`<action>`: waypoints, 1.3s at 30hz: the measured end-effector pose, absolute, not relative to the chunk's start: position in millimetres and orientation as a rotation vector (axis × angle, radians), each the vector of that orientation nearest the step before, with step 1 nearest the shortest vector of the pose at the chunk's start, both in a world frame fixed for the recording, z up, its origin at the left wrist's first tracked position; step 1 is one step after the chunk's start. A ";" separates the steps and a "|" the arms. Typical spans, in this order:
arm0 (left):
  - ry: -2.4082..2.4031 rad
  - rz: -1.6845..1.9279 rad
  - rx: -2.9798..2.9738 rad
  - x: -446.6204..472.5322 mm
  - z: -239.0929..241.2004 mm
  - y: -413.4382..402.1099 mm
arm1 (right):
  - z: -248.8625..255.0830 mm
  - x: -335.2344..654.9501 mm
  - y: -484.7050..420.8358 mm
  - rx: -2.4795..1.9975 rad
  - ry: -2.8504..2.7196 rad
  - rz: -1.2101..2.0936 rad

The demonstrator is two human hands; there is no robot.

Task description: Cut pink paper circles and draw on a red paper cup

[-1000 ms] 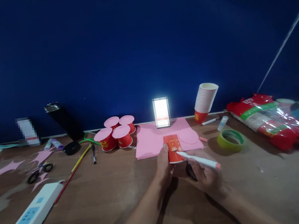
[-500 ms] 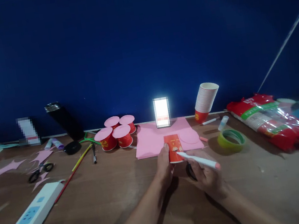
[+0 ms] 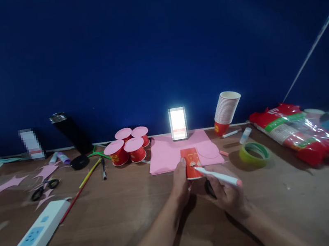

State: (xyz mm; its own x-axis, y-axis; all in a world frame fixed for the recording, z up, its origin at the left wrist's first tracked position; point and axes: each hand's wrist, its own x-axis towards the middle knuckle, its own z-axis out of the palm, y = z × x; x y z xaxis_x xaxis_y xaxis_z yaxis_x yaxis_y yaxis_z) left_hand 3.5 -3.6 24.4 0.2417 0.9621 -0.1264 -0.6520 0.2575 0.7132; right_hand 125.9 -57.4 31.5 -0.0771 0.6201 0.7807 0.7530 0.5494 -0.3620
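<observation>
One red paper cup (image 3: pixel 190 157) sits in my curled left hand (image 3: pixel 180 182), near the pink sheets (image 3: pixel 165 152) on the bench (image 3: pixel 134 211), and my right hand (image 3: pixel 229 195), fingers closed round a white marker (image 3: pixel 221 176), points its tip at it

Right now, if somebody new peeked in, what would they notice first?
Probably the bright screen, upright at the back of the pink paper. Next, the red cup in the left hand, with the white pen in the right hand pointing at it.
</observation>
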 end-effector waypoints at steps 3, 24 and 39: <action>0.622 1.201 0.606 3.6 24.4 -3.2 | 35.5 125.1 -57.6 -1.140 -1.787 -0.159; 0.688 1.187 0.592 4.0 23.9 -2.6 | 46.8 121.8 -60.3 -1.133 -1.789 -0.171; 0.657 1.187 0.588 4.2 23.1 -1.7 | 35.5 125.2 -57.4 -1.157 -1.792 -0.183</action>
